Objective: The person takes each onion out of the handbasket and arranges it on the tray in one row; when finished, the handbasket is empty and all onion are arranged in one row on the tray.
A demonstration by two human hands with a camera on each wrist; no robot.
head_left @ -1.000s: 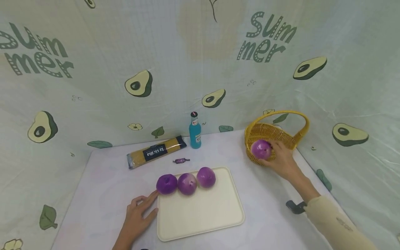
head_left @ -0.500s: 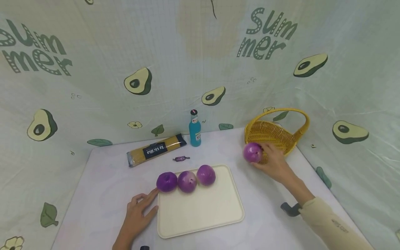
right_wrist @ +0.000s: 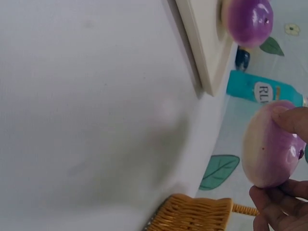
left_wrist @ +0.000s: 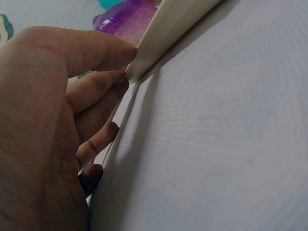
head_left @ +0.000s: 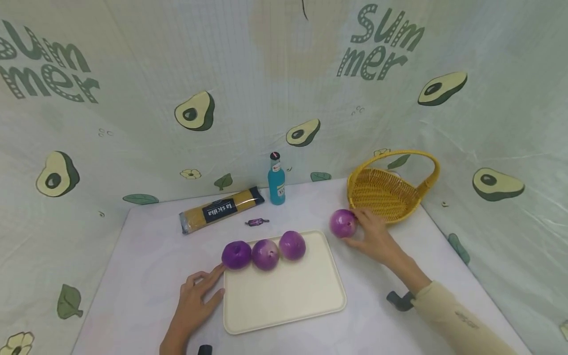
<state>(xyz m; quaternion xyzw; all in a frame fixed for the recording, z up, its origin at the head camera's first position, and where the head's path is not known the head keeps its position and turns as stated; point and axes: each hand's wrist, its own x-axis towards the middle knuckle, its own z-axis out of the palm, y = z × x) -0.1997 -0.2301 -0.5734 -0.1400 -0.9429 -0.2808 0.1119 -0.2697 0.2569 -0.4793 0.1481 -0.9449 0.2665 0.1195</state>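
My right hand [head_left: 374,237] holds a round purple-and-white vegetable [head_left: 343,223] between thumb and fingers, raised over the table just left of the wicker basket [head_left: 385,195]. In the right wrist view this vegetable [right_wrist: 267,149] has a pale underside and a glossy purple top. On the cream tray [head_left: 284,301], along its far edge, sit three similar vegetables: a darker one [head_left: 236,255], a paler one [head_left: 265,254] and a third [head_left: 292,245]. My left hand [head_left: 193,301] rests at the tray's left edge, touching it with thumb and fingertips; no object is gripped.
Behind the tray lie a pasta packet [head_left: 222,210] and a small purple-wrapped candy [head_left: 256,222]. A blue bottle [head_left: 277,185] stands upright near the back cloth [head_left: 248,98]. The basket's tall handle [head_left: 428,185] arches at the right rear.
My right hand has lifted the vegetable out of the basket and carried it left, toward the tray. The left hand stays at the tray's edge. The head view has tilted slightly.
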